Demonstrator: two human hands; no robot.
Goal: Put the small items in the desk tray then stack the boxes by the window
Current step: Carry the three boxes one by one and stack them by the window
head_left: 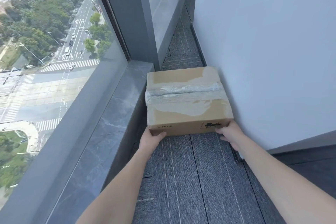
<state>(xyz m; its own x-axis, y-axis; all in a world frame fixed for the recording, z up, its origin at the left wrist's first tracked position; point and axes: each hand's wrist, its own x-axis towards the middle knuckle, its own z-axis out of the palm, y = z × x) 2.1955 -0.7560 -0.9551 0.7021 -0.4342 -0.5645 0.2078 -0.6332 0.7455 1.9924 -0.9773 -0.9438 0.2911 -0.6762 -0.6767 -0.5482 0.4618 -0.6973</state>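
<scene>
The person's left hand (152, 137) and right hand (229, 133) are clasping the near lower corners of the taped cardboard box (187, 100), which is looking stiff, probably light, best gripped at those corners.

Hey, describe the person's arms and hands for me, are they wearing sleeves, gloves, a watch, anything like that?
Both forearms are bare as far as the picture shows, with no sleeves in view. The left hand and right hand have no gloves. No watch, bracelet or ring is visible on either wrist or on the fingers that show.
</scene>
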